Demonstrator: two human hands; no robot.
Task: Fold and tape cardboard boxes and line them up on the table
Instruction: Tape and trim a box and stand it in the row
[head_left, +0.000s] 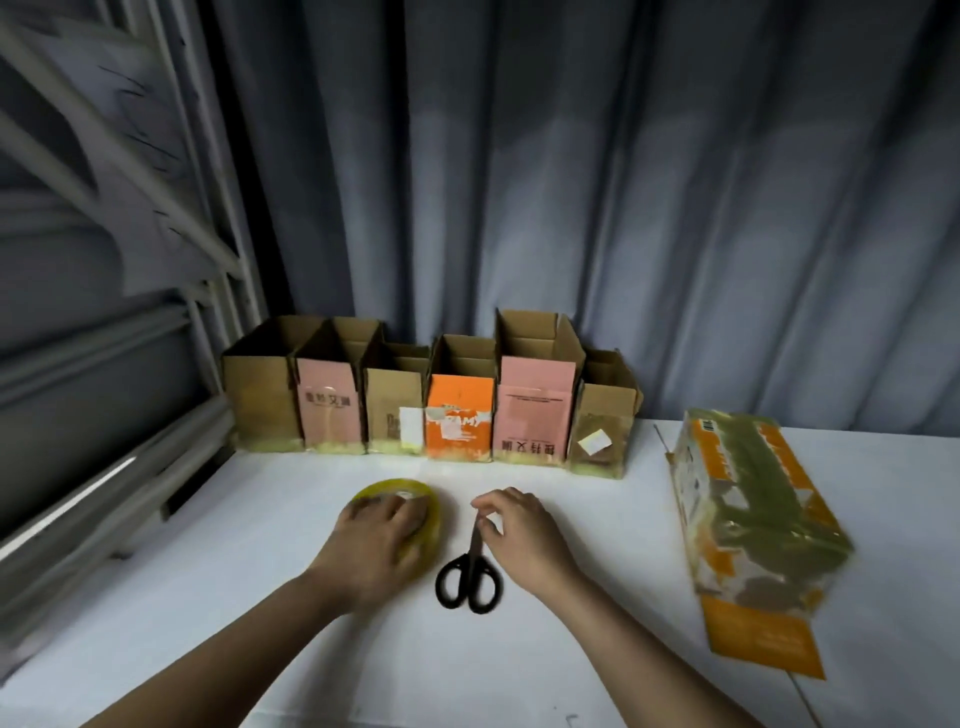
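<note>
- Row of six open-topped cardboard boxes: stands upright along the far edge of the white table, sides touching. Faces are plain brown, pink and orange; yellowish tape lines the bottom edges.
- Orange-and-white printed cardboard box: lies on its side at the right of the table, well apart from the row. Glossy greenish tape runs over its upper face; one orange flap projects toward the near edge.
- Round roll of translucent yellow tape: lies flat on the table. The left hand rests on it, fingers curved over the top.
- Black-handled scissors: lie closed, blades pointing away. The right hand pinches the blade end with its fingertips.
- Backdrop: grey pleated curtain; white metal frame at left.
</note>
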